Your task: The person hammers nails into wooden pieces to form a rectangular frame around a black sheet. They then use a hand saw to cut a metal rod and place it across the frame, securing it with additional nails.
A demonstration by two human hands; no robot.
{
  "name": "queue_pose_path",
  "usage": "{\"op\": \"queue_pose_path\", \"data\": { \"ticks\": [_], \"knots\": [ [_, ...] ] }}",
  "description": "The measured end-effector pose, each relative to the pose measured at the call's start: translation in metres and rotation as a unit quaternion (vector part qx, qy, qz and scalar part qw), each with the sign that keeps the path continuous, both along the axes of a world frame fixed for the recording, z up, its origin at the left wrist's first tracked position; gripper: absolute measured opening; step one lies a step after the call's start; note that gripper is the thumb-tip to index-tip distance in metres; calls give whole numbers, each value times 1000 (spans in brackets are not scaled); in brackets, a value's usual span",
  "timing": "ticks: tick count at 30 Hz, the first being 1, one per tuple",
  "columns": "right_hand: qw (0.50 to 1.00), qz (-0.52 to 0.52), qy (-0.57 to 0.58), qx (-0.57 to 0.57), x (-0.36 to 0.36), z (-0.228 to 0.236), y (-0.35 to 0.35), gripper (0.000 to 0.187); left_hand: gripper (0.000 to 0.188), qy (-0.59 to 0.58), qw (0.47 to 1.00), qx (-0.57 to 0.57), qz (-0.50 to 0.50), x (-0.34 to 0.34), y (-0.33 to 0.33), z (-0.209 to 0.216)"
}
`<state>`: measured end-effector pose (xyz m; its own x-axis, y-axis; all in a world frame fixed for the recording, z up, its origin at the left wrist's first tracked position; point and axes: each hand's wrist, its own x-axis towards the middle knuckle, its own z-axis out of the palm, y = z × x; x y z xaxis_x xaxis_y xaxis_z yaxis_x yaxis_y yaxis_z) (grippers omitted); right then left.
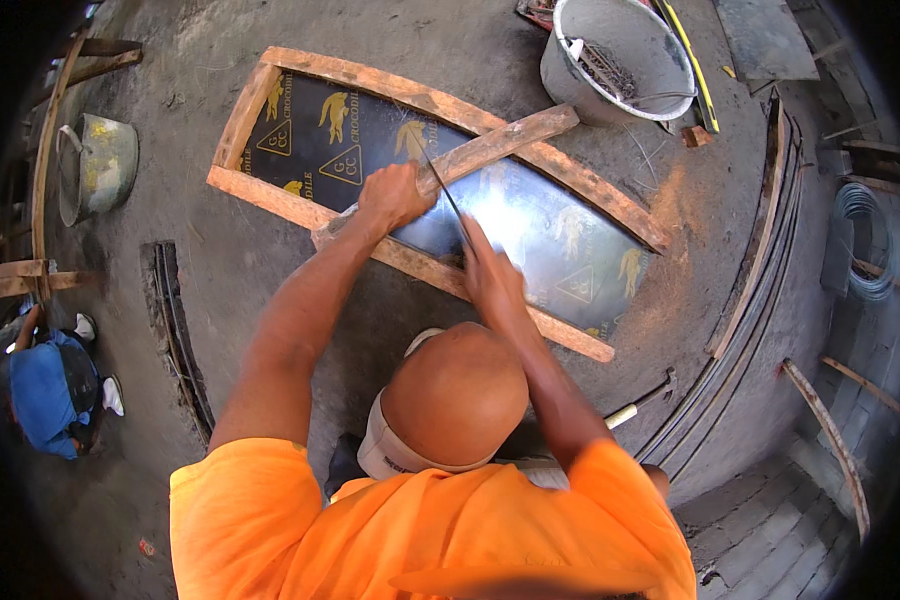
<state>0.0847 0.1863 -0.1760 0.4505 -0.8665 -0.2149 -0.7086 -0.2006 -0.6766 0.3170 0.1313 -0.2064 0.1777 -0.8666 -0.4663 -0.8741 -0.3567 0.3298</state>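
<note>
I read the step in hand as sawing: the thin dark saw blade (443, 190) crosses the loose timber (515, 140) just past 12 o'clock from the centre of my view. The left hand (395, 196) is clamped over that timber, fingers curled round it on the 8 o'clock side of the blade. The right hand (492, 272) looks closed round the saw's handle, though blur and the fingers themselves hide most of the grip from me. In my judgement the next stroke calls for firm left pressure and a blade kept in line, with the left fingers well out of its path; I cannot tell how deep any cut runs.

The timber lies slantwise over both long rails of the wooden frame (280, 207), one end jutting past the upper rail toward 1 o'clock, the other passing beneath the left forearm toward 8 o'clock. It looks narrow, rough and greyish brown, duller than the reddish rails. Beneath, the glossy black panel (300, 110) carries gold figures and a bright glare. I see reddish-brown dust (676, 215) at 2 o'clock and a hammer (642, 401) at 4.
</note>
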Motion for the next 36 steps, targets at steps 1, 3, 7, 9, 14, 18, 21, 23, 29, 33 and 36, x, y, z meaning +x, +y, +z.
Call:
{"op": "queue_pose_path", "data": {
  "ticks": [1,3,7,9,14,18,21,23,29,33,36],
  "knots": [
    [997,-8,-48,-52,30,-12,-23,56,64,2,1000,-5,7,-2,1,2],
    [996,-3,-25,-83,42,-21,-33,55,65,-12,1000,-13,9,-2,1,7],
    [999,-2,33,-6,-53,13,50,59,65,10,1000,3,-2,0,1,4],
    [999,-6,19,-48,-103,39,93,66,63,11,1000,1,-7,2,-1,-2],
    [1000,-2,15,21,-41,23,36,63,59,5,1000,-9,-8,2,1,-9],
    [996,-9,-24,-86,50,-45,-27,59,55,1,999,-37,17,-1,6,-4],
    [987,11,-23,-159,4,-49,18,57,53,3,999,-53,9,0,4,-2],
    [992,12,-85,-91,-60,-22,67,61,51,9,999,-41,15,1,1,-4],
    [998,2,57,38,-79,35,75,66,54,9,999,-39,21,1,2,-7],
    [999,14,-5,-47,40,-37,-25,66,55,0,999,-47,25,1,4,-4],
    [999,-5,32,-38,32,-55,-16,62,52,9,998,-62,21,1,3,-5]
  ]
}}
